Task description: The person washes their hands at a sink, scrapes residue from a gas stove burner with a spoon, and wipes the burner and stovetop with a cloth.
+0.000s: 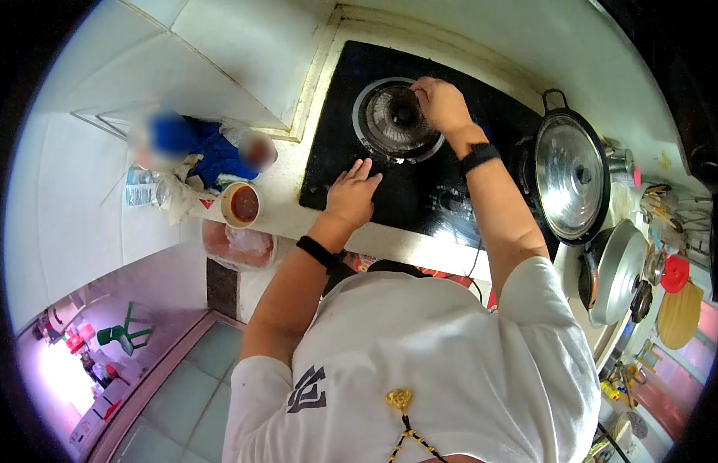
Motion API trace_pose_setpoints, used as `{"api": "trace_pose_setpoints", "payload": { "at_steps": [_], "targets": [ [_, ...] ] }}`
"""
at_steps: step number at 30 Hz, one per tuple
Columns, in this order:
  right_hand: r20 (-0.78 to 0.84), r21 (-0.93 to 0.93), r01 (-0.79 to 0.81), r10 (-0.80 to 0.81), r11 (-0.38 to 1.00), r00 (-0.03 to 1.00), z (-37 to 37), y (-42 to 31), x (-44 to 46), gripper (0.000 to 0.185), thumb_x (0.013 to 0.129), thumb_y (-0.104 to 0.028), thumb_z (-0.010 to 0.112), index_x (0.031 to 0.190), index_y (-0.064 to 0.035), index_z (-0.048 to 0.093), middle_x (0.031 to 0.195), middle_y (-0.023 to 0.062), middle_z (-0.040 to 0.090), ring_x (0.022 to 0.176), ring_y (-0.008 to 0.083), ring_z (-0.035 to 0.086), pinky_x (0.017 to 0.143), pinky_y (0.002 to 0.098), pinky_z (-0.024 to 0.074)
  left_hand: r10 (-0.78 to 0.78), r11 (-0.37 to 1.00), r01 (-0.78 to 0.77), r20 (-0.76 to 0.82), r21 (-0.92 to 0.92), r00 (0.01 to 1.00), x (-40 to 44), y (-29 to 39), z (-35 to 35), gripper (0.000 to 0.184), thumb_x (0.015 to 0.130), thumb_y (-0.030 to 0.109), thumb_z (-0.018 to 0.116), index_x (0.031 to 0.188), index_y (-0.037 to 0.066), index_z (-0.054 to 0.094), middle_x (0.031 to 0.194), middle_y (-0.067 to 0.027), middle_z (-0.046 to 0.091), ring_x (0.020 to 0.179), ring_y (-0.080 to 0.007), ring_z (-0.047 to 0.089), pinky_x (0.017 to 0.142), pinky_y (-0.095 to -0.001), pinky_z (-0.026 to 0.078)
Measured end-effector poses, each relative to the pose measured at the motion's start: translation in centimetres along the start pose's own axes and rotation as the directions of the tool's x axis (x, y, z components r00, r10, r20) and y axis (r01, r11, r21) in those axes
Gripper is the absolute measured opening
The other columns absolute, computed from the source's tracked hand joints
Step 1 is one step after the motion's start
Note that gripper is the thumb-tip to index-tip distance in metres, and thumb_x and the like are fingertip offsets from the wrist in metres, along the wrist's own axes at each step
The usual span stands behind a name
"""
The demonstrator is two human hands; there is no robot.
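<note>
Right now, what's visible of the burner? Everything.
The burner is round, with a grey metal-looking rim, ribbed inside and dark centre. It looks stained, with whitish patches along the near rim. It sits in the black stovetop, uncovered, no flame visible. The right hand is at its upper-right edge; contact is unclear.

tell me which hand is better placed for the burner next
Probably the right hand: it is at the burner, while the left hand rests on the stovetop, nearer its front edge.
</note>
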State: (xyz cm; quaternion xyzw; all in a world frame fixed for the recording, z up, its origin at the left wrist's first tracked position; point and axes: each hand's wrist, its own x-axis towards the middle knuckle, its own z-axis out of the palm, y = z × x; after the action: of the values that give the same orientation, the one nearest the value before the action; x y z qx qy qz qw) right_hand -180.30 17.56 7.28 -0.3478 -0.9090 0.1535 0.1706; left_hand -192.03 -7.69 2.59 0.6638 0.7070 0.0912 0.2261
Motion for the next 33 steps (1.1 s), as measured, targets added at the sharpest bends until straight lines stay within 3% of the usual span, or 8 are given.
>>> {"api": "trace_pose_setpoints", "payload": {
  "at_steps": [8,10,19,26,28,31,32,33],
  "targets": [
    [0.23,-0.17,-0.168,0.205,0.971,0.951,2.6,2.4,4.9,0.019,0.086,-0.009,0.058,0.102,-0.0045,0.068,0.103,0.0212,0.068,0.096,0.0407,0.065,0.084,0.0472,0.053,0.017,0.999,-0.02,-0.066,-0.048,0.998,-0.3,-0.4,0.4,0.062,0.076,0.002,0.067,0.136,0.013,0.056,0.154,-0.016,0.036,0.142,-0.0299,0.035,0.114,-0.0438,0.034],
    [0.239,-0.213,-0.142,0.192,0.967,0.952,2.9,1.6,5.2,0.02,0.086,-0.008,0.057,0.101,-0.0031,0.068,0.103,0.0221,0.068,0.097,0.0415,0.064,0.084,0.047,0.0532,0.027,0.998,-0.033,-0.124,-0.046,0.992,-0.3,-0.5,0.5,0.047,0.081,0.004,0.059,0.128,0.012,0.063,0.15,-0.0154,0.043,0.14,-0.0273,0.039,0.112,-0.0442,0.035],
    [0.28,-0.256,0.058,0.016,0.965,0.96,4.9,-4.0,5.1,0.014,0.082,-0.007,0.058,0.093,-0.0022,0.067,0.095,0.0233,0.067,0.095,0.0426,0.063,0.081,0.047,0.0513,0.031,0.999,-0.034,-0.124,-0.022,0.992,-0.4,-0.8,0.8,0.045,0.084,0.007,0.057,0.128,0.012,0.063,0.151,-0.0138,0.042,0.141,-0.0261,0.038,0.114,-0.0431,0.033],
    [0.293,-0.028,0.173,-0.157,0.985,0.943,4.9,-3.9,4.7,0.016,0.083,-0.01,0.061,0.095,-0.0014,0.069,0.098,0.0219,0.068,0.092,0.0409,0.064,0.079,0.0439,0.0518,0.04,0.999,-0.042,-0.125,-0.008,0.991,-0.4,-0.9,1.0,0.043,0.085,0.008,0.056,0.127,0.012,0.064,0.151,-0.0139,0.041,0.141,-0.0258,0.038,0.114,-0.0431,0.033],
    [0.343,0.155,0.001,-0.054,0.988,0.938,3.8,-4.4,4.7,0.018,0.084,-0.009,0.057,0.096,-0.0034,0.07,0.1,0.0211,0.068,0.092,0.0397,0.065,0.081,0.0454,0.0511,0.03,0.999,-0.033,-0.084,-0.035,0.996,-0.4,-1.0,0.9,0.053,0.081,0.004,0.061,0.133,0.012,0.059,0.154,-0.0133,0.037,0.143,-0.026,0.034,0.116,-0.0418,0.031],
    [0.356,0.188,0.081,-0.145,0.979,0.923,3.4,-4.1,4.2,0.02,0.084,-0.008,0.056,0.099,-0.0046,0.07,0.1,0.0196,0.068,0.096,0.0382,0.064,0.085,0.0434,0.0509,0.042,0.999,-0.043,-0.092,-0.012,0.995,-0.5,-1.0,0.9,0.053,0.082,0.005,0.059,0.135,0.013,0.058,0.155,-0.0129,0.036,0.144,-0.0259,0.033,0.117,-0.0419,0.03],
    [0.36,0.187,0.085,-0.149,0.979,0.921,3.4,-4.1,4.2,0.02,0.084,-0.008,0.056,0.099,-0.0046,0.07,0.1,0.0196,0.068,0.096,0.0382,0.064,0.085,0.0434,0.0509,0.037,0.999,-0.039,-0.095,-0.016,0.995,-0.4,-1.0,0.8,0.053,0.082,0.005,0.059,0.135,0.013,0.058,0.155,-0.0129,0.036,0.144,-0.0259,0.033,0.117,-0.0419,0.03],
    [0.401,0.005,0.116,-0.108,0.993,0.91,3.4,-4.0,4.3,0.021,0.084,-0.008,0.057,0.101,-0.0058,0.07,0.102,0.0182,0.069,0.098,0.0368,0.064,0.086,0.0422,0.0513,0.037,0.999,-0.037,-0.072,0.004,0.997,-0.3,-1.0,0.8,0.053,0.083,0.005,0.058,0.135,0.013,0.057,0.155,-0.013,0.035,0.144,-0.026,0.032,0.117,-0.0423,0.03]
  ]
}}
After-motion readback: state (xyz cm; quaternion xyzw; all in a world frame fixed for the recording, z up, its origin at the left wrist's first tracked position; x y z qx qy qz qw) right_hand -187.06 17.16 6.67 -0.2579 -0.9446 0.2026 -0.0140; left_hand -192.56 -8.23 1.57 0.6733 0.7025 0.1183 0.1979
